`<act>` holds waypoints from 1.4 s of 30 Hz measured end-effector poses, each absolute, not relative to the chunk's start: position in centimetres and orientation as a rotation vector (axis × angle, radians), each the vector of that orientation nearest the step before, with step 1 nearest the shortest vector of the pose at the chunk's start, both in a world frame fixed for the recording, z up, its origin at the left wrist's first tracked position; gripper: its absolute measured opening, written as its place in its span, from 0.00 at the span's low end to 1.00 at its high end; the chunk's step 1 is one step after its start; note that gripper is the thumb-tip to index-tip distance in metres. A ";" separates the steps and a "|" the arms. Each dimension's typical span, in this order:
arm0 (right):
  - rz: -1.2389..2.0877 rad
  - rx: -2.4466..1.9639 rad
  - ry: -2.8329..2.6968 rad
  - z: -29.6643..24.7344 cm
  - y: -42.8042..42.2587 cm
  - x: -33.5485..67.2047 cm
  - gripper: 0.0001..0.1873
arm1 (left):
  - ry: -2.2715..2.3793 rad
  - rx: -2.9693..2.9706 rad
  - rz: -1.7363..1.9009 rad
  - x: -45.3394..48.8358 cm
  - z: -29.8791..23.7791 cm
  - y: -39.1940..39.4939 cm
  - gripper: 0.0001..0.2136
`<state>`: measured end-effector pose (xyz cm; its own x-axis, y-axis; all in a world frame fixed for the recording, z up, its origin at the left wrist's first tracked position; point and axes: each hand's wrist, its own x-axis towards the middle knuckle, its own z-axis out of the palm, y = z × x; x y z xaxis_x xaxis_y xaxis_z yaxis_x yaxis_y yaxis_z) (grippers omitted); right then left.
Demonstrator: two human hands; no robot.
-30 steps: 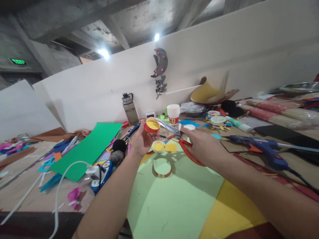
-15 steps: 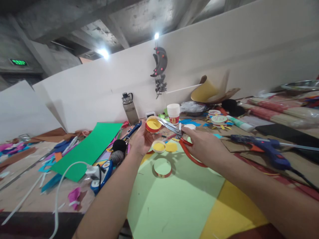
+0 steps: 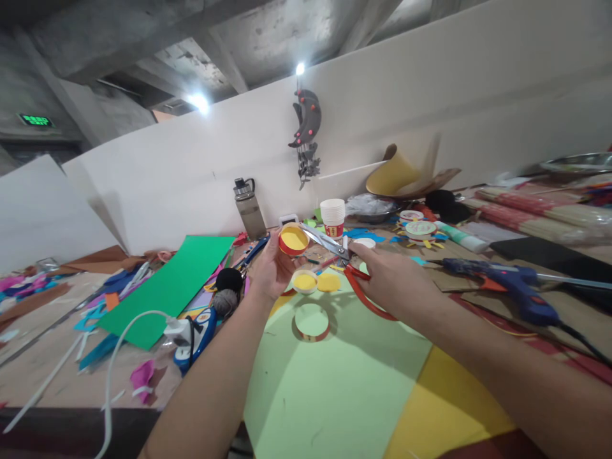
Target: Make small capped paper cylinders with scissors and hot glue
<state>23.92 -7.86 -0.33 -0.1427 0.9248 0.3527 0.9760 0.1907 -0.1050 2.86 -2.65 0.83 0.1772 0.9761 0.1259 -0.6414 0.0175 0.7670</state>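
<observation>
Between the fingers of my left hand point(image 3: 271, 268) is a short round piece of paper cup point(image 3: 293, 240), red outside, with a yellow disc inside it. My right hand point(image 3: 382, 271) grips scissors with red-orange handles point(image 3: 356, 280); their blades point(image 3: 322, 240) reach left to the cup piece's rim. Below the hands, a pale ring with a yellow centre point(image 3: 305, 282) sits beside a loose yellow paper disc point(image 3: 329, 282). Nearer to me, a red-and-white cup ring point(image 3: 312, 322) lies on the light green sheet point(image 3: 335, 389).
A stack of paper cups point(image 3: 333, 220) and a grey bottle point(image 3: 249, 210) stand at the back. On the right lies a blue glue gun point(image 3: 511, 284). A green sheet point(image 3: 176, 280), a power strip point(image 3: 196, 341) and a white cable point(image 3: 111, 363) are on the left.
The cup piece in my left hand has turned slightly, so more of its red outside shows. The scissors and both arms are nearly where they were.
</observation>
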 end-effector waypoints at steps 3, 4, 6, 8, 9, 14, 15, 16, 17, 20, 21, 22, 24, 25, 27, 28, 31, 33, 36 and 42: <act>-0.214 -1.785 -2.131 -0.4 -7.8 23.9 0.27 | 0.489 0.845 1.356 2.8 0.7 -2.6 0.17; -0.212 -1.785 -2.129 -0.4 -7.8 23.9 0.27 | 0.484 0.855 1.359 2.7 0.6 -2.6 0.17; -0.206 -1.786 -2.125 -0.5 -7.9 24.0 0.27 | 0.485 0.878 1.364 2.7 0.5 -2.5 0.16; -0.202 -1.780 -2.125 -0.5 -7.9 24.0 0.26 | 0.492 0.896 1.372 2.7 0.4 -2.5 0.14; -0.201 -1.777 -2.123 -0.6 -8.0 24.1 0.26 | 0.492 0.902 1.377 2.6 0.4 -2.5 0.14; -0.218 -1.763 -2.107 -0.6 -7.9 24.0 0.26 | 0.440 0.931 1.408 2.6 0.3 -2.6 0.13; -0.229 -1.759 -2.104 -0.6 -7.9 24.0 0.26 | 0.436 0.931 1.404 2.6 0.3 -2.7 0.14; -0.239 -1.756 -2.101 -0.6 -7.9 24.0 0.26 | 0.438 0.923 1.395 2.6 0.4 -2.7 0.14; -0.246 -1.758 -2.098 -0.6 -7.8 24.0 0.26 | 0.441 0.910 1.383 2.6 0.4 -2.8 0.14; -0.244 -1.759 -2.107 -0.5 -7.8 24.0 0.26 | 0.449 0.864 1.356 2.7 0.6 -2.9 0.15; -0.242 -1.752 -2.112 -0.5 -7.9 24.0 0.26 | 0.447 0.859 1.350 2.7 0.7 -2.9 0.14; -0.244 -1.739 -2.115 -0.5 -7.9 24.0 0.26 | 0.444 0.863 1.343 2.7 0.7 -2.9 0.14; -0.260 -1.702 -2.104 -0.6 -8.0 24.1 0.25 | 0.438 0.884 1.326 2.6 0.8 -2.8 0.14; -0.265 -1.686 -2.095 -0.6 -8.0 24.1 0.25 | 0.438 0.893 1.318 2.6 0.8 -2.8 0.14; -0.259 -1.663 -2.080 -0.6 -8.1 24.1 0.24 | 0.446 0.895 1.313 2.6 0.8 -2.9 0.15; -0.249 -1.657 -2.078 -0.6 -8.1 24.0 0.25 | 0.452 0.889 1.314 2.6 0.9 -2.9 0.15; -0.230 -1.650 -2.085 -0.5 -8.1 24.0 0.25 | 0.453 0.889 1.313 2.6 0.9 -3.0 0.16; -0.233 -1.661 -2.097 -0.5 -7.9 24.0 0.24 | 0.432 0.907 1.301 2.5 0.9 -2.9 0.16; -0.225 -1.690 -2.124 -0.6 -7.8 24.1 0.24 | 0.392 0.930 1.278 2.4 0.8 -2.8 0.17; -0.246 -1.707 -2.137 -0.6 -7.9 24.1 0.25 | 0.410 0.907 1.280 2.5 0.8 -2.8 0.17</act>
